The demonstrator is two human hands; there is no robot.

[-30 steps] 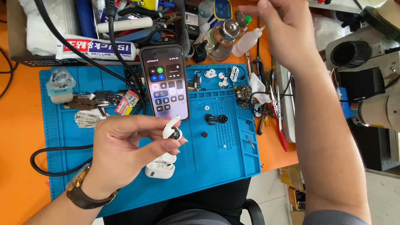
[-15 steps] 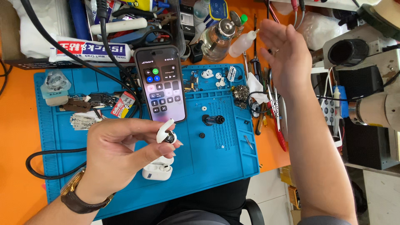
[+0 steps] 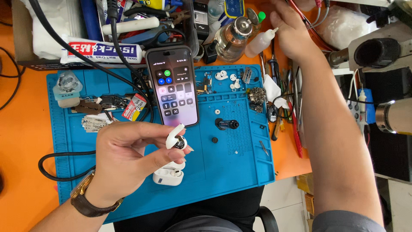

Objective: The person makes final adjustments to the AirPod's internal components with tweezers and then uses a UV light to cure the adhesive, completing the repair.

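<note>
Your left hand (image 3: 128, 154) pinches the white earbud (image 3: 175, 138) at fingertips, stem pointing to one o'clock. The open charging case (image 3: 169, 174) lies just below, at six o'clock. Your right hand (image 3: 296, 32) is well apart at one o'clock, its grip unclear.

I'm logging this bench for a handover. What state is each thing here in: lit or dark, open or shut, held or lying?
Smartphone: screen lit, lying face up on the blue mat.
White earbud: held in the left hand grip, above the mat.
Charging case: open, lying on the mat.
Glass bottle: upright, capped.
Small squeeze bottle: lying tilted, capped.
Right hand: open, empty, raised over the tools.
</note>
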